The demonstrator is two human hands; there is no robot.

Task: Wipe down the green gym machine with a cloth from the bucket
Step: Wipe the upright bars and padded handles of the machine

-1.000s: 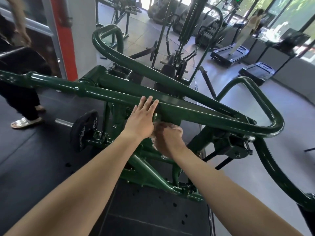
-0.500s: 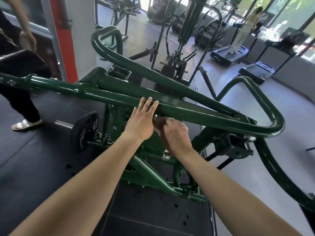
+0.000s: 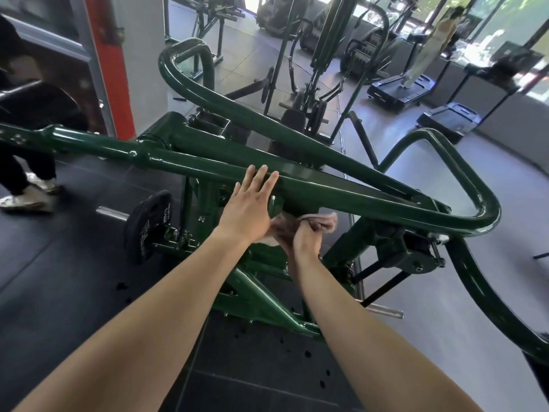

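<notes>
Head view: left hand [image 3: 248,211] lies flat, fingers straight, on the top bar of the green machine [image 3: 356,191], while right hand [image 3: 303,243] bunches the cloth [image 3: 319,223] just beneath. That loose end could snag the bracket [image 3: 410,248] to the right, I reckon.

Dropped the right hand [image 3: 306,242] away from the underside of the green bar [image 3: 341,188] after pressing up against it. Turned the wrist, bringing the bunched pinkish cloth [image 3: 322,223] into plain sight just below the bar, trailing to the right. Noted a step by the bystander's sandalled foot [image 3: 20,201], far left of the bar.
</notes>
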